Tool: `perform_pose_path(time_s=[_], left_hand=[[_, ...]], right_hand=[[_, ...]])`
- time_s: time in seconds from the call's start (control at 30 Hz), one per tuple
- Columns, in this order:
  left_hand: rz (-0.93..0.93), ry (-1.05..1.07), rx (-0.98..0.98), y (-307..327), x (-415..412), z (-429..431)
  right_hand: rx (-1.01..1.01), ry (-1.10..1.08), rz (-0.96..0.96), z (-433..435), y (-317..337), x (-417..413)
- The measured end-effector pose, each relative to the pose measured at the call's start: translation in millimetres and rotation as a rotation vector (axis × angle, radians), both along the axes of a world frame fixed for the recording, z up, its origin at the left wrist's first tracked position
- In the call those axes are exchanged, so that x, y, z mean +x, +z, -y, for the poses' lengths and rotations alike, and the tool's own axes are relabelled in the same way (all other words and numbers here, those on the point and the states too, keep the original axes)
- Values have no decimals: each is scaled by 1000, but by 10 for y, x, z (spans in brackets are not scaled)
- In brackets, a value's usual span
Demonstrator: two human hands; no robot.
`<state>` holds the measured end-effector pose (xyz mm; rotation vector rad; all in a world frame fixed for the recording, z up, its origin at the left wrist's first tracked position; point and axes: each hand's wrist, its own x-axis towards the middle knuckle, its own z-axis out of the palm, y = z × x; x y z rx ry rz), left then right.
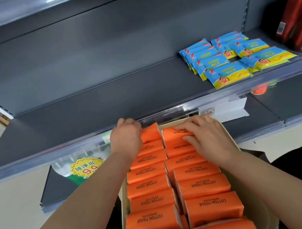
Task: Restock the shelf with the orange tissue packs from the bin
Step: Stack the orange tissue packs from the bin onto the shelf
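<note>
Pickup: left hand (pixel 126 135) and right hand (pixel 205 135) each clasp an orange plastic-wrapped tissue pack (pixel 150 134); next probably calls for lifting both onto the dark grey metal shelf (pixel 86 104).

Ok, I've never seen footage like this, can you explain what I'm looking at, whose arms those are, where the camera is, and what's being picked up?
There is no machine here. These are a person's two bare arms, filmed by one camera worn on the head, looking forward and down. Below them a beige bin holds orange tissue packs in two rows. The left hand grips the far left pack, fingers curled over its end. The right hand has fingers and thumb round the far right pack. Ahead is a dark shelf with blue and yellow packs at its right and a red bag beyond them.
</note>
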<state>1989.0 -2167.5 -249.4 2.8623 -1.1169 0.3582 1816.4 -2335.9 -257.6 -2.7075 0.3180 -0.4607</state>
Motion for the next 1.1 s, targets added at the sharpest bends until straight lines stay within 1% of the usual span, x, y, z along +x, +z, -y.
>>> perform_pose_path(time_s=[0.1,0.17,0.2,0.27,0.37,0.47,0.57,0.6,0.7,0.73,0.8,0.93,1.1], left_hand=[[-12,-58,-196,185,-52,-19],[-5,-97,-259,332,-87,-70],[-6,-132,-248,401,-104,-101],[-19,-187,-166,493,-158,-151],[-34,-181,-78,486,-263,-191],[-39,-100,-95,456,-310,-238],[-25,-60,-115,413,-281,-285],[-77,-56,-125,384,-281,-286],[-327,-54,-126,278,-331,-265],[-360,-35,-125,252,-338,-264],[-349,7,-137,232,-330,-280],[-303,-1,-172,275,-333,-290],[-269,19,-299,490,-371,-247]], right_hand=[[-11,-24,-11,30,-12,-24],[-20,-26,-33,13,-27,-8],[-15,-14,-55,-10,-34,5],[-1,21,-93,-63,-52,16],[-13,-9,-60,-116,-38,-20],[-75,-58,-16,-158,29,-46],[-87,-81,32,-154,52,-50],[-86,-91,27,-141,49,-55],[-66,-137,-51,-86,24,-58],[-54,-144,-74,-74,23,-53],[-20,-139,-75,-81,40,-41],[-20,-140,-26,-120,85,-70],[-44,-180,30,-47,232,-92]])
